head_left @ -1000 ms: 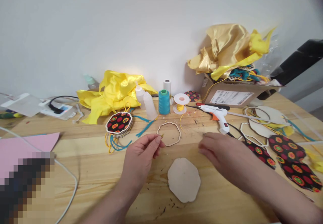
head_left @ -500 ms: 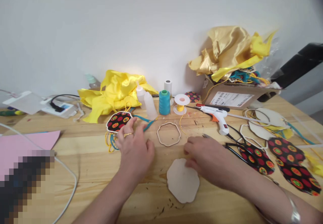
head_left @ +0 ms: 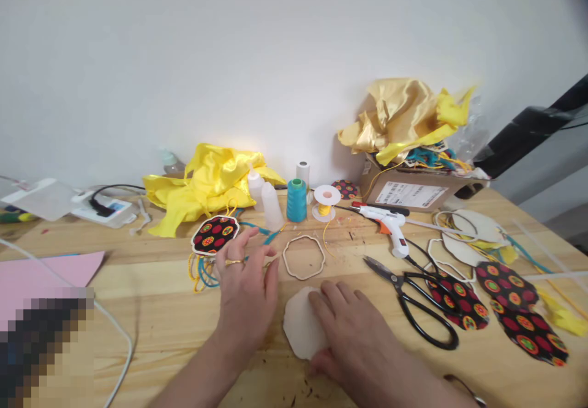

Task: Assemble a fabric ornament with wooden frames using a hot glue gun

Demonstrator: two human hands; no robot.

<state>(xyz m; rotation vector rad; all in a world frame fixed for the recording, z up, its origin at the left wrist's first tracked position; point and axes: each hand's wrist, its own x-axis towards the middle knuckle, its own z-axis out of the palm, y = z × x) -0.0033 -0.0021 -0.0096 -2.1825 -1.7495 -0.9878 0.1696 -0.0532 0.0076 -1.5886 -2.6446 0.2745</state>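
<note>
My left hand [head_left: 245,291] lies flat on the wooden table [head_left: 151,310] with its fingers spread, a gold ring on one finger, between the patterned fabric piece with blue cords [head_left: 215,234] and the thin scalloped frame [head_left: 304,256]. My right hand [head_left: 351,328] rests open on the plain scalloped card piece [head_left: 298,325], fingers stretched over its right half. Black scissors [head_left: 413,298] lie just right of that hand, blades apart.
White glue gun [head_left: 388,222], teal thread cone [head_left: 296,200], yellow thread spool [head_left: 326,203], squeeze bottles [head_left: 271,206], yellow satin [head_left: 211,178], cardboard box of fabric [head_left: 413,190] at the back. Patterned cut-outs [head_left: 519,301] lie right. Pink sheet [head_left: 46,273] and white cable [head_left: 124,340] at left.
My left hand let go of a small pinched bit and went flat on the table. My right hand left the scissors and moved left onto the card piece, shifting it leftwards.
</note>
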